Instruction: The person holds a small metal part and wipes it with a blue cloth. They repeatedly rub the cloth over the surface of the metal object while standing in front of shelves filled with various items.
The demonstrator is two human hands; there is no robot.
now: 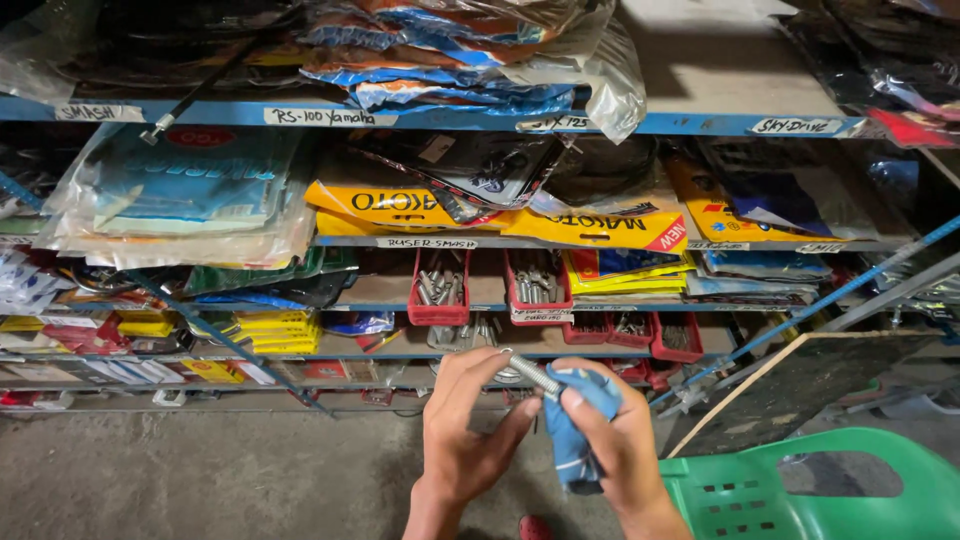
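The person stands before blue metal shelves (700, 124) packed with bagged parts, wiping a small threaded metal bolt (533, 374). The left hand (470, 425) pinches the bolt's near-left end, fingers (478, 366) closed around it. The right hand (615, 435) is wrapped shut on a blue cloth (577, 430), pressing it against the bolt's other end, thumb on top. The cleaning looks to be mid-stroke; the next move probably calls for turning the bolt between the fingertips so the cloth reaches the rest of the thread. The bolt sits low and central, in front of the red bins (439, 312) of similar hardware. There is open floor (200, 480) to the left; a green plastic chair (800, 490) crowds the right elbow, and a dark board (800, 385) leans just beyond it.
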